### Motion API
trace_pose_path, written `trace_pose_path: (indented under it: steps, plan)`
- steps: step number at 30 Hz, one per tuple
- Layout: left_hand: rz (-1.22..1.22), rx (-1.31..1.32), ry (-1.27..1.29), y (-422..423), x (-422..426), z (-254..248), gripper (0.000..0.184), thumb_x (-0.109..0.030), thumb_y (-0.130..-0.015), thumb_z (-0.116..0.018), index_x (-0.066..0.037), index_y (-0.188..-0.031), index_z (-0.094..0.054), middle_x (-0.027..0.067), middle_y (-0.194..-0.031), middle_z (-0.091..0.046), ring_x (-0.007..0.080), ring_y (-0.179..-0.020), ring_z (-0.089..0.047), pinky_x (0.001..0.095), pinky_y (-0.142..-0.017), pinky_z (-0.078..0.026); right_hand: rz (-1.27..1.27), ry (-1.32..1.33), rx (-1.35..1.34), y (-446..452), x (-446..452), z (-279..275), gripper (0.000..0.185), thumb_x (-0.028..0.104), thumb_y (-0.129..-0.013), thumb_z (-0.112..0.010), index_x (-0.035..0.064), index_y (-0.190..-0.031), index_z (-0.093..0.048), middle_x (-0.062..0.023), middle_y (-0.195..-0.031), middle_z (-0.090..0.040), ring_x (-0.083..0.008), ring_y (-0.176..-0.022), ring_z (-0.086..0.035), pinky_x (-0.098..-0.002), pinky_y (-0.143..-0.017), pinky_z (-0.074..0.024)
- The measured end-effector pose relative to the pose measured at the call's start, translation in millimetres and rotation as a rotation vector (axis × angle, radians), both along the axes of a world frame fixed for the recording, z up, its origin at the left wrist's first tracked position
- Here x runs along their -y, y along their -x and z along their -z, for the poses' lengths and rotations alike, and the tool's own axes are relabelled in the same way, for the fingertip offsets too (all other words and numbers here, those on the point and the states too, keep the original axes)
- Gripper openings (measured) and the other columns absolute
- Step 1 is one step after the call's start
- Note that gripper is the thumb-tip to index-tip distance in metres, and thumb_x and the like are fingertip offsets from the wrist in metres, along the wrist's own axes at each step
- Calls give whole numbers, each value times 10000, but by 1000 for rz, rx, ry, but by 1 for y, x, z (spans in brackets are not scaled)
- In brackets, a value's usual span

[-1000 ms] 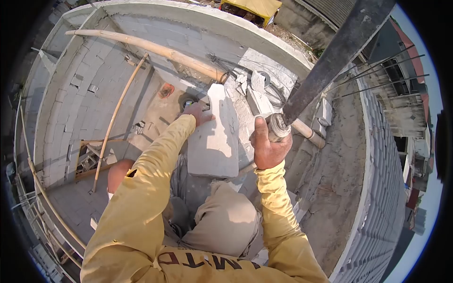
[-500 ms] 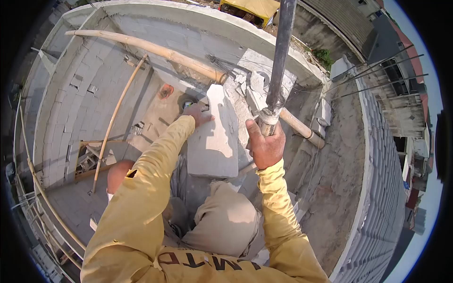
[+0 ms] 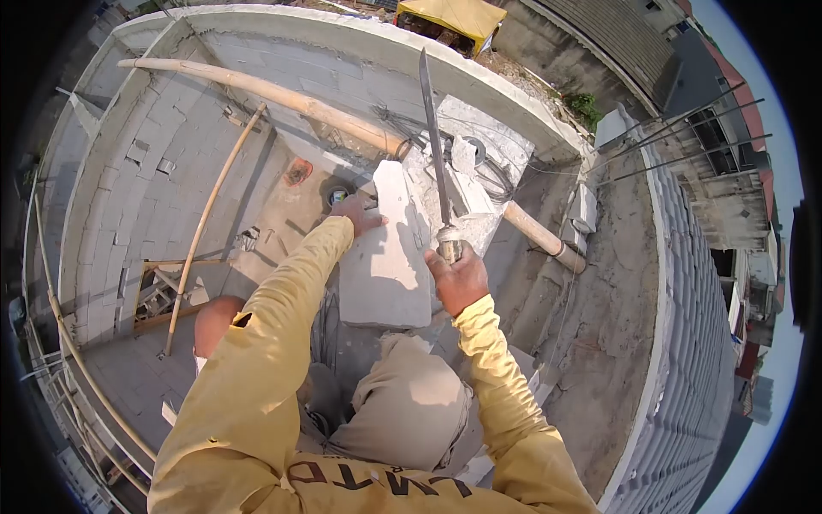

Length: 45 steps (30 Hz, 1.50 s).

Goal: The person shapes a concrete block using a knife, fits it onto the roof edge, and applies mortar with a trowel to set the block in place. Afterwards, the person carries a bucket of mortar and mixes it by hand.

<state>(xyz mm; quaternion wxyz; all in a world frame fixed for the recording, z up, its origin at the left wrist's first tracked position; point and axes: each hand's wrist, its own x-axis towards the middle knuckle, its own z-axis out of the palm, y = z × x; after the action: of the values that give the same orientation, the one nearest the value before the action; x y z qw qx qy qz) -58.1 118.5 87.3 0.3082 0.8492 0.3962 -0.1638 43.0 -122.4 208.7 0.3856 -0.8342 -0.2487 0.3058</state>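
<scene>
A pale grey concrete block (image 3: pixel 385 274), its far end broken to a narrower, uneven shape, lies before my knees. My left hand (image 3: pixel 360 213) grips the block's left edge near that far end, fingers over its top. In my right hand (image 3: pixel 458 278) is a machete (image 3: pixel 435 137), its wrapped handle in my closed fingers. The long dark blade points away from me, raised above and to the right of the block. Part of the handle is hidden by my fingers.
Broken block pieces (image 3: pixel 467 193) and coiled wire (image 3: pixel 492 176) lie on a pale board beyond the block. A bamboo pole (image 3: pixel 291 98) crosses behind, and a thinner pole (image 3: pixel 210 214) leans at left. Block walls surround the spot; a tiled roof (image 3: pixel 685 325) slopes down at right.
The machete and my right hand have moved left and lower, nearer the block, and the blade now tilts leftward. My left hand and the block stay nearly in place.
</scene>
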Motion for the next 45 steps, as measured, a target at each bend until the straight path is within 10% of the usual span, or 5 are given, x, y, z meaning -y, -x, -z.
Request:
trace_pose_path:
  steps: [12,21,30,39,45]
  plan:
    - [-42,25,-16,-5,-6,18,795,-615,-757,-734,-108,-1356,-608,182,-1343,-616,380,-1239,-581,437,-1053,-458,-165,438,-185,3,8,71,299,218,-850,-706,-41,-953,-598,-210,-771,-667,-348,-689,-693,-417,-640,-569]
    - [1,-32,39,2,1,9,806,-670,-782,-698,-94,-1338,-601,197,-1347,-589,368,-1282,-535,440,-1101,-405,122,-511,163,-5,-20,-77,285,243,-935,-719,27,-844,-556,-12,-586,-548,-92,-462,-511,-259,-440,-401]
    - [-23,2,81,-2,-12,24,885,-707,-783,-670,-45,-1360,-558,202,-1386,-555,371,-1298,-517,465,-1089,-419,-77,411,-305,23,48,122,472,302,-828,-705,-79,-1083,-595,-287,-922,-682,-439,-883,-678,-476,-802,-522]
    - [42,-8,40,5,-2,19,893,-701,-794,-661,-36,-1378,-551,217,-1377,-558,381,-1290,-521,448,-1095,-403,143,-407,38,14,4,-76,283,194,-865,-764,0,-973,-589,-167,-791,-632,-296,-714,-606,-360,-693,-498]
    - [36,30,110,5,-4,23,904,-692,-793,-669,-43,-1407,-534,216,-1403,-544,391,-1314,-504,444,-1100,-404,-51,78,200,47,74,89,285,226,-873,-692,-19,-946,-566,-154,-785,-664,-293,-669,-652,-397,-680,-527]
